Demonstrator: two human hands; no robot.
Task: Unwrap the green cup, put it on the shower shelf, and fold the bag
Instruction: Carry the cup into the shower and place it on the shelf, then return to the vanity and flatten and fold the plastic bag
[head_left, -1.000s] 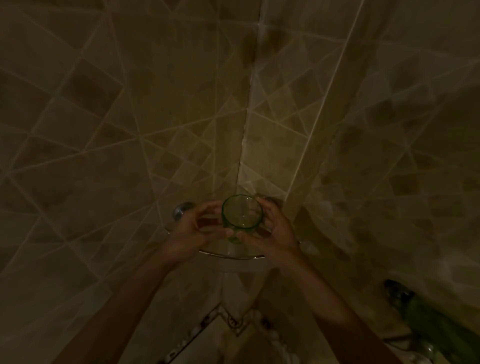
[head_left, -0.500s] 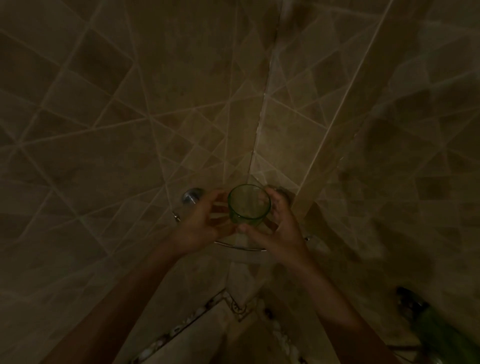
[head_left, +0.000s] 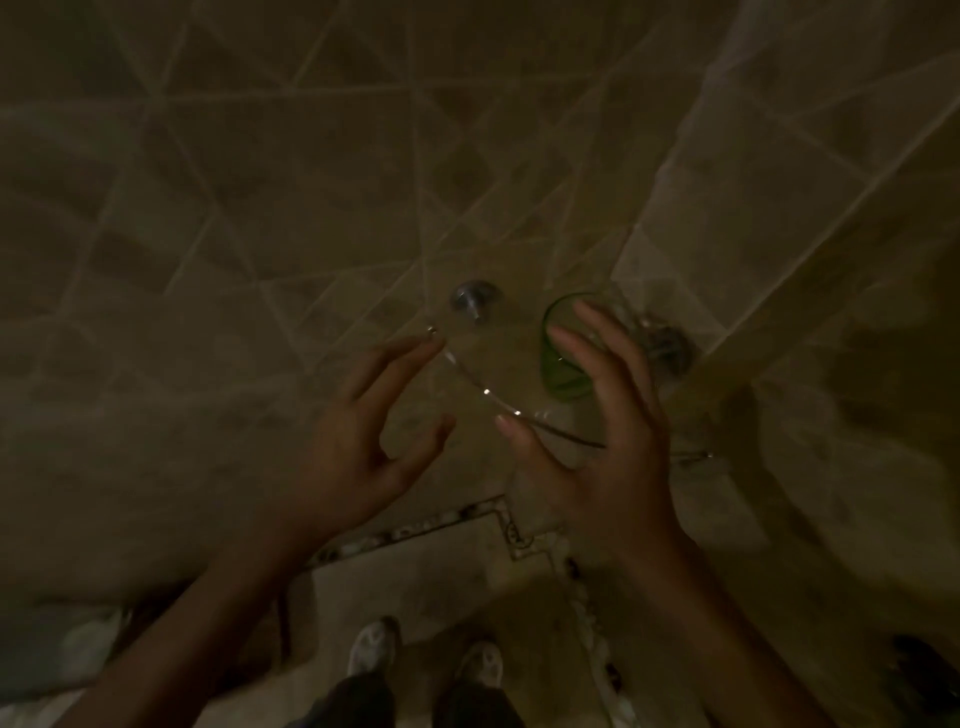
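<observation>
Cup (head_left: 563, 358) stands upright on the glass shelf (head_left: 498, 364) in the tiled corner, mouth up, long axis vertical as far as I can tell in this gloom. My right hand (head_left: 608, 447) hangs just in front of it, fingers spread and straight, holding nothing; whether a fingertip touches the rim I can't tell. My left hand (head_left: 358, 441) hovers by the shelf's front edge, fingers loosely splayed, empty. Shoes (head_left: 374, 649) show on the floor below.

1 head view, looking steeply down into tiled shower corner (head_left: 597, 249), hands close below.
</observation>
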